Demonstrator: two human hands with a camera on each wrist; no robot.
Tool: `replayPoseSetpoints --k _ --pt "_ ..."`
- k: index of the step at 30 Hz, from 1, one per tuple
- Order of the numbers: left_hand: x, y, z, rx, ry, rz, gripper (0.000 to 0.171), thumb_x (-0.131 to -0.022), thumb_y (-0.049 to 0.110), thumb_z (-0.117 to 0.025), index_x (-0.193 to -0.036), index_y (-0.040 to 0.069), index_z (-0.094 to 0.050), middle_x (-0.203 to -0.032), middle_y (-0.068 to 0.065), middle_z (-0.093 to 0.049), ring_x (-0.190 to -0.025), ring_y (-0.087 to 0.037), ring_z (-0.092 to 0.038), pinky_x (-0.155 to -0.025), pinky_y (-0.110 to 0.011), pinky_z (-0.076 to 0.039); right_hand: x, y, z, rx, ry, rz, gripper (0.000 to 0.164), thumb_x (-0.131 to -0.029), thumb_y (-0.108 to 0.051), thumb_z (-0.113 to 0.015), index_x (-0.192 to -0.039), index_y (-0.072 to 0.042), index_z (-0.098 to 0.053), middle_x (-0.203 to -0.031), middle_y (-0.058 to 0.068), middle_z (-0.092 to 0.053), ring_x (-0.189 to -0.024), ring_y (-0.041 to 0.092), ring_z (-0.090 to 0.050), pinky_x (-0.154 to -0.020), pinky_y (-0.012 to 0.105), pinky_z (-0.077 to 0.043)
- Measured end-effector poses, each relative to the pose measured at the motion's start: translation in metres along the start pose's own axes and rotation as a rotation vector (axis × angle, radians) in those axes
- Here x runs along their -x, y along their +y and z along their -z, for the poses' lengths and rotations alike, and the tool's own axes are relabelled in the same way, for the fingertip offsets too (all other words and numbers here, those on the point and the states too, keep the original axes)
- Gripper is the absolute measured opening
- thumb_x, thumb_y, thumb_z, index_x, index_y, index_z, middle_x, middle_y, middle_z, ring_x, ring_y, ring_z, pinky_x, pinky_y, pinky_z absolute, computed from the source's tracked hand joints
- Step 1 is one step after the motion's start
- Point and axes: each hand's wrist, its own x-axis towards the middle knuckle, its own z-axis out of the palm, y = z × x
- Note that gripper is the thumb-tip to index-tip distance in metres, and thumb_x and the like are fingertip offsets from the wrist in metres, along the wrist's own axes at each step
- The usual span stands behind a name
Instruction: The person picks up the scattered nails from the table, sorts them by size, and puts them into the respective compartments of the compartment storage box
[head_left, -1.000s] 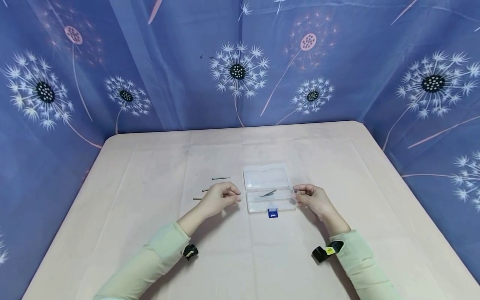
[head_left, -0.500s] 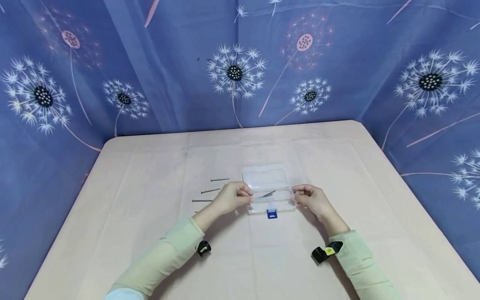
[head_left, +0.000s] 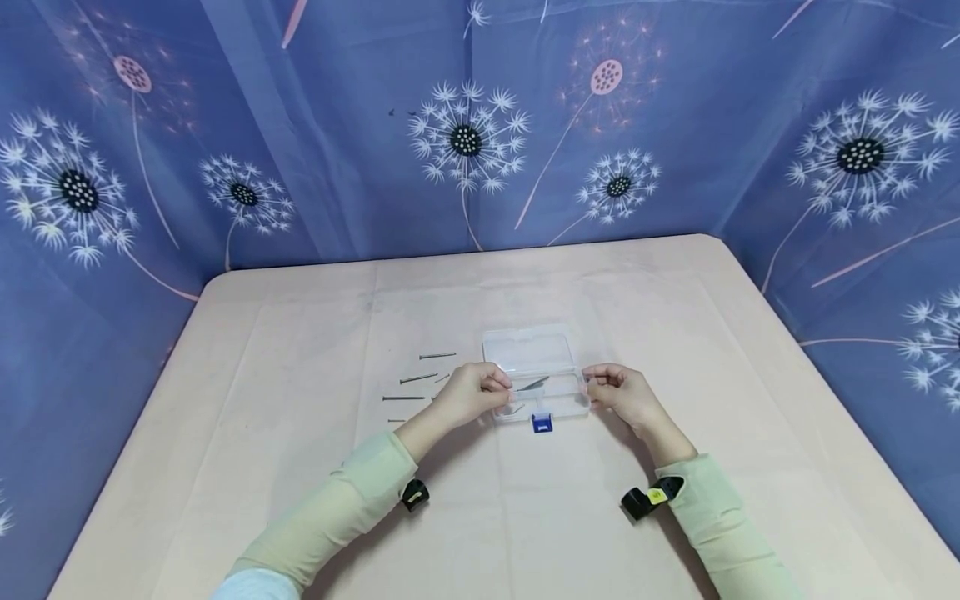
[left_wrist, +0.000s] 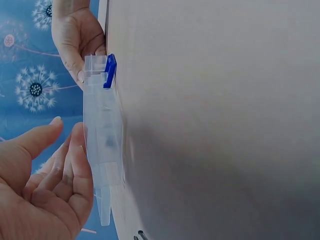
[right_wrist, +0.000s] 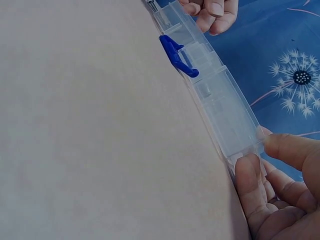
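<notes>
A clear plastic compartment box [head_left: 566, 414] lies with its lid [head_left: 527, 348] folded back and its blue latch [head_left: 542, 422] toward me. My right hand [head_left: 626, 398] pinches the box's right end, thumb on the rim and fingers against the end wall. Over the left end is my left hand [head_left: 474, 395]; the left wrist view shows its thumb apart from its fingers, nothing between them. Dark nails [head_left: 534, 384] lie in the back compartment. A small thin piece [head_left: 518, 409] shows at the front left of the box.
Several nails lie on the table left of the box, among them a far nail [head_left: 437, 356] and a long nail [head_left: 403, 398]. Some are partly behind the left hand. A blue dandelion-print curtain [head_left: 337, 167] stands around the table [head_left: 675, 292].
My left hand has moved right, from beside the box to over its left end. A small thin piece now shows in the front left part. The right hand stays at the right end.
</notes>
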Motion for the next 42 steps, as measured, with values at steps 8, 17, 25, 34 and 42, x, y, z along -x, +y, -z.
replayPoseSetpoints --k 8,17,25,34,42 --pt "0.006 0.001 0.007 -0.042 -0.012 -0.018 0.02 -0.085 0.01 -0.067 -0.102 -0.002 -0.066 -0.095 -0.013 -0.072 -0.078 -0.019 -0.066 -0.067 -0.024 -0.054 0.0 -0.001 0.001 -0.011 0.003 0.009 0.041 -0.087 0.0 -0.06 -0.121 0.019 -0.048 -0.081 -0.004 -0.057 -0.065 0.001 -0.056 -0.059 0.016 -0.051" --pt "0.019 -0.001 0.029 -0.088 0.012 -0.107 0.026 -0.084 0.01 -0.067 -0.106 -0.003 -0.067 -0.091 -0.013 -0.072 -0.077 -0.011 -0.061 -0.071 -0.021 -0.051 -0.001 -0.002 0.002 0.003 0.002 0.003 0.042 -0.088 -0.002 -0.061 -0.122 0.017 -0.048 -0.082 -0.004 -0.057 -0.064 0.001 -0.056 -0.057 0.015 -0.05" --pt "0.035 -0.001 0.056 -0.122 0.099 -0.081 0.024 -0.083 0.008 -0.069 -0.104 -0.002 -0.067 -0.091 -0.011 -0.072 -0.077 -0.016 -0.062 -0.071 -0.026 -0.052 -0.001 -0.001 0.002 0.003 0.007 0.01 0.041 -0.088 -0.001 -0.059 -0.121 0.018 -0.048 -0.081 -0.006 -0.057 -0.063 0.001 -0.056 -0.054 0.015 -0.048" --pt "0.052 -0.018 0.075 -0.105 0.131 -0.015 0.023 -0.083 0.005 -0.068 -0.105 -0.002 -0.065 -0.097 -0.013 -0.068 -0.076 -0.015 -0.059 -0.06 -0.029 -0.055 0.0 0.0 0.0 -0.004 0.005 0.008 0.042 -0.087 -0.002 -0.06 -0.122 0.018 -0.047 -0.08 -0.007 -0.057 -0.063 0.001 -0.056 -0.055 0.015 -0.048" --pt "0.065 -0.035 0.09 -0.2 0.147 -0.039 0.021 -0.084 0.005 -0.067 -0.103 -0.003 -0.065 -0.099 -0.017 -0.068 -0.08 -0.02 -0.062 -0.068 -0.029 -0.055 0.001 -0.001 -0.001 0.002 0.004 -0.002 0.042 -0.088 -0.002 -0.059 -0.123 0.017 -0.047 -0.082 -0.005 -0.057 -0.066 0.001 -0.056 -0.06 0.015 -0.051"
